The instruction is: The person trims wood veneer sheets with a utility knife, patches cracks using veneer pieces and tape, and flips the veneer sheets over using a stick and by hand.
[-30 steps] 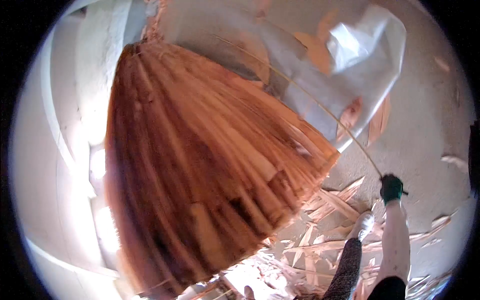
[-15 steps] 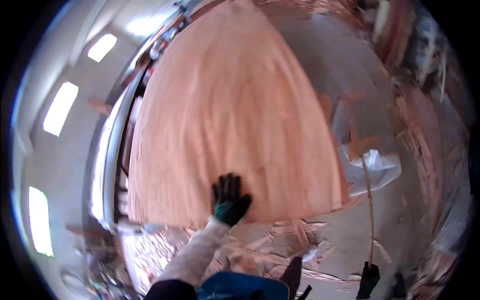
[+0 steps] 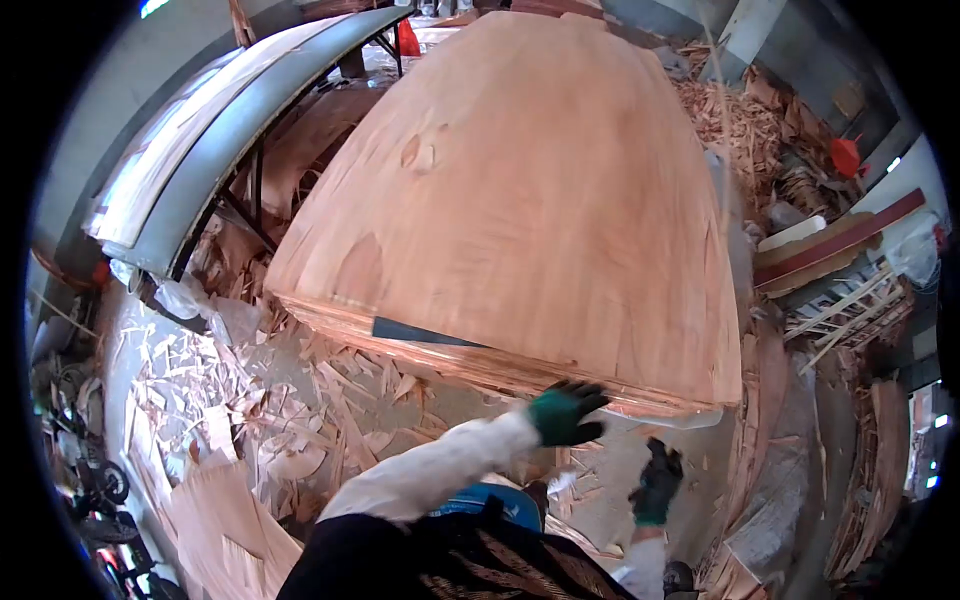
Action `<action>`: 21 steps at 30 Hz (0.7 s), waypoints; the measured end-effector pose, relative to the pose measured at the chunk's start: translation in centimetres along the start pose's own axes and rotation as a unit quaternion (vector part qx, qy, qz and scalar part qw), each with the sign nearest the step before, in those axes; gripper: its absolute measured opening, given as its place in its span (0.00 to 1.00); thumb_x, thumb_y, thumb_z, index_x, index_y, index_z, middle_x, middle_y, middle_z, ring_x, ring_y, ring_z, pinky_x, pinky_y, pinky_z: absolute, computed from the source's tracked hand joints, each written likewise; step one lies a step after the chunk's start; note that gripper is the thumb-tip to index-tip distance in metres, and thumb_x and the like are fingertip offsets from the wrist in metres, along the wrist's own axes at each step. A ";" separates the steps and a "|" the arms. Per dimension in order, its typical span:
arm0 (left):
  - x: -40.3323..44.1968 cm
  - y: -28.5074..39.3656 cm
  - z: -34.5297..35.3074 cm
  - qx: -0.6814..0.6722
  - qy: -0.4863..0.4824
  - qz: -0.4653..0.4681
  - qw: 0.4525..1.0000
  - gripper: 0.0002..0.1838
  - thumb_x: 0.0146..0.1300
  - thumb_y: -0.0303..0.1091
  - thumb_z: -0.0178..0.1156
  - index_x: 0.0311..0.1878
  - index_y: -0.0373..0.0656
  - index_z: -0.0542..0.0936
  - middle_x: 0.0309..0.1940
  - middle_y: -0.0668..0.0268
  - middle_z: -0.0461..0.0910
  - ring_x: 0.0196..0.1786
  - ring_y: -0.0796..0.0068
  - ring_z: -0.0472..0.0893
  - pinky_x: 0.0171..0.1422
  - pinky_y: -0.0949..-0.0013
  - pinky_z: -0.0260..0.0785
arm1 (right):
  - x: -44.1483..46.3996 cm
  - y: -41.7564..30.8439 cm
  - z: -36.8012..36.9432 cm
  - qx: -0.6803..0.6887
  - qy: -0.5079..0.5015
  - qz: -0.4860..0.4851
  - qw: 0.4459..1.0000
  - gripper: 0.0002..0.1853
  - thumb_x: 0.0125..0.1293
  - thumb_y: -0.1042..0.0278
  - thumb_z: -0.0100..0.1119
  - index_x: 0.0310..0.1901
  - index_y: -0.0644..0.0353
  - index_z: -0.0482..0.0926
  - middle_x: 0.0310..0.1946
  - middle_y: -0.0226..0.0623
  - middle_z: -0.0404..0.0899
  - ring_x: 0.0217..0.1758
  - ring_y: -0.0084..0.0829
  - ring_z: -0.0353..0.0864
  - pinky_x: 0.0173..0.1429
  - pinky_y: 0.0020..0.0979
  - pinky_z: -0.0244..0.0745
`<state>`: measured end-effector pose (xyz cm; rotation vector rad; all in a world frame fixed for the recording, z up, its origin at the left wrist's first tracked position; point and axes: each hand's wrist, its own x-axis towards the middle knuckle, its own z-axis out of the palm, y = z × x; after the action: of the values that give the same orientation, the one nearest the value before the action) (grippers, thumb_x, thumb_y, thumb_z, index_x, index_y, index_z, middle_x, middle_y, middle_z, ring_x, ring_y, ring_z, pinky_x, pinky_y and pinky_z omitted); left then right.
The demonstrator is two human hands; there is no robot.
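A large stack of thin reddish wood sheets [image 3: 520,200] fills the middle, with a dark strip [image 3: 425,333] showing at its front edge. My left hand [image 3: 568,413], in a green and black glove, is at that front edge, fingers apart and nothing held. Lower right of it, my right hand [image 3: 657,482] is over the floor in a similar glove, its fingers apart and no object visible in it. A thin pale stick [image 3: 721,120], blurred, is at the stack's right side, apart from my hands.
A curved-looking metal-framed table [image 3: 200,165] stands at the left. Wood scraps [image 3: 290,420] litter the floor in front. Heaped scraps [image 3: 735,125] lie at the back right, near boards [image 3: 840,240] and a slatted wooden piece [image 3: 850,310]. Wheels [image 3: 110,485] show at the lower left.
The view has shifted, showing more of the room. My left hand has moved from the top sheet to the front edge. My right hand no longer holds the stick.
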<state>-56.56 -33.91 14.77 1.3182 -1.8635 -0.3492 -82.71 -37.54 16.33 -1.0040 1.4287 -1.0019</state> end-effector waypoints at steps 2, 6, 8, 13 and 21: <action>-10.4 -1.9 -5.5 -0.053 -0.154 -0.104 0.981 0.22 0.61 0.44 0.59 0.54 0.43 0.77 0.50 0.48 0.78 0.50 0.49 0.78 0.55 0.55 0.72 | -4.3 -3.4 8.9 0.003 -0.005 0.006 1.000 0.03 0.60 0.68 0.62 0.31 0.55 0.82 0.13 0.17 0.62 0.13 0.13 0.56 0.17 0.20 0.48; -26.4 -6.5 -9.9 -0.106 -0.126 -0.266 0.950 0.19 0.63 0.41 0.58 0.54 0.42 0.78 0.50 0.50 0.79 0.48 0.52 0.80 0.52 0.59 0.73 | -5.3 -2.6 19.5 0.055 -0.129 -0.052 0.989 0.06 0.62 0.68 0.59 0.35 0.58 0.83 0.13 0.17 0.60 0.12 0.13 0.54 0.16 0.19 0.47; -27.7 -7.1 -13.7 -0.083 -0.122 -0.335 0.931 0.22 0.63 0.42 0.59 0.56 0.40 0.77 0.51 0.52 0.78 0.48 0.55 0.81 0.53 0.61 0.73 | -5.2 -2.4 25.5 0.089 -0.129 0.006 0.988 0.06 0.63 0.68 0.58 0.36 0.59 0.83 0.13 0.17 0.60 0.12 0.12 0.55 0.16 0.18 0.48; -31.3 -10.2 -24.9 -0.430 0.099 -0.519 0.732 0.25 0.66 0.37 0.58 0.64 0.40 0.68 0.40 0.59 0.81 0.39 0.72 0.83 0.34 0.67 0.78 | -5.1 -3.4 38.3 0.130 -0.161 0.025 0.978 0.03 0.60 0.69 0.62 0.31 0.56 0.81 0.14 0.17 0.61 0.12 0.13 0.56 0.16 0.19 0.50; -66.5 -9.8 -38.4 -0.075 0.348 -0.717 0.599 0.24 0.55 0.45 0.64 0.51 0.41 0.74 0.36 0.52 0.82 0.34 0.56 0.84 0.34 0.57 0.78 | -2.6 -2.0 59.0 0.171 -0.185 0.047 0.967 0.03 0.57 0.72 0.63 0.28 0.57 0.78 0.13 0.21 0.63 0.13 0.16 0.60 0.19 0.19 0.56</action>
<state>-13.18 29.07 2.90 2.1378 0.2082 -0.6116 -23.62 -38.79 14.57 -0.8084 0.9484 -0.8975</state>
